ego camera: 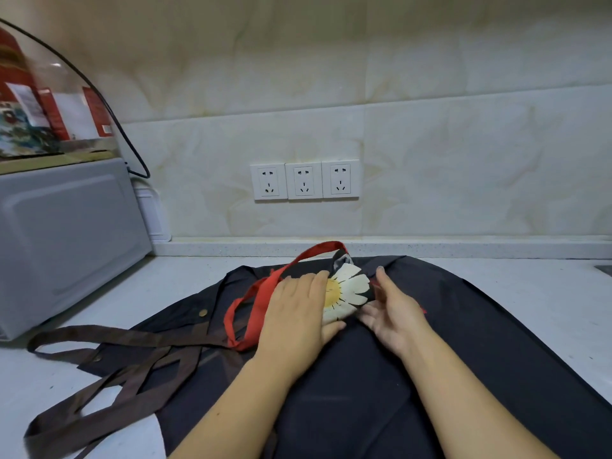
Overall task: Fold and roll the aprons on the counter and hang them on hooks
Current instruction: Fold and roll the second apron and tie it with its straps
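A small folded apron bundle (347, 289) with a white daisy print and red straps (251, 306) lies on top of a large dark apron (463, 319) spread over the counter. My left hand (294, 316) presses flat on the bundle's left side and on the red straps. At the bundle's right edge my right hand (390, 309) touches it with fingers spread. The dark apron's brown straps (116, 369) trail off to the left.
A grey microwave (66, 240) stands at the left with a clear box of red packages (49, 104) on top and a black cable (109, 107) beside it. Three wall sockets (304, 180) sit on the tiled wall behind. White counter (546, 299) shows on the right.
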A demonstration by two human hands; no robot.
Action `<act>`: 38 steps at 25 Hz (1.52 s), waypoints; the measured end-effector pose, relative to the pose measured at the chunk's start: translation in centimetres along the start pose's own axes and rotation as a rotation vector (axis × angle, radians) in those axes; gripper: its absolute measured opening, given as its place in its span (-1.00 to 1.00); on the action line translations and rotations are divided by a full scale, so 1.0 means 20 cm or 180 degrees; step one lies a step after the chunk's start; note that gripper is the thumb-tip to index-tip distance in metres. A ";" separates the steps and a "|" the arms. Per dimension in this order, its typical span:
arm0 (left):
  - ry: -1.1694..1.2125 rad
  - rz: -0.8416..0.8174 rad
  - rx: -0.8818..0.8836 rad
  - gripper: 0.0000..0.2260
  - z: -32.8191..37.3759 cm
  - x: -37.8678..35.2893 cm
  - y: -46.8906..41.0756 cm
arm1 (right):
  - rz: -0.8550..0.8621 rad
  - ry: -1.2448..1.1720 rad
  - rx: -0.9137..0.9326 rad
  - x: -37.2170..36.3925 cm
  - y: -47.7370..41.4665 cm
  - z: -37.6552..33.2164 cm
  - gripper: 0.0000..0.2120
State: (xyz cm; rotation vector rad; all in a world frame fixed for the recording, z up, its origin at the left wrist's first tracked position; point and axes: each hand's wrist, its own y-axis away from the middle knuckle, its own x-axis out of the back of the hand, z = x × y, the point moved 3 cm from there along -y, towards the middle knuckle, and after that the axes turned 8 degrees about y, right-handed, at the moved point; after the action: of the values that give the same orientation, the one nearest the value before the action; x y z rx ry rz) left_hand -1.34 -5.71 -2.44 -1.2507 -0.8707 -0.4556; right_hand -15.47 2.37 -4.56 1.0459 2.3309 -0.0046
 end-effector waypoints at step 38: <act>0.0065 0.0498 0.0233 -0.14 0.03 -0.06 0.06 | -0.0974 0.1907 0.0748 -0.19 0.12 -0.15 -0.73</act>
State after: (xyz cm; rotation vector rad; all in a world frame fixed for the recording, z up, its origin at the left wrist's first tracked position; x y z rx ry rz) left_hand -1.38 -4.91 -4.17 -1.2343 -0.7594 -0.3085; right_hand -13.46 2.14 0.40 0.8659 3.0816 -0.0975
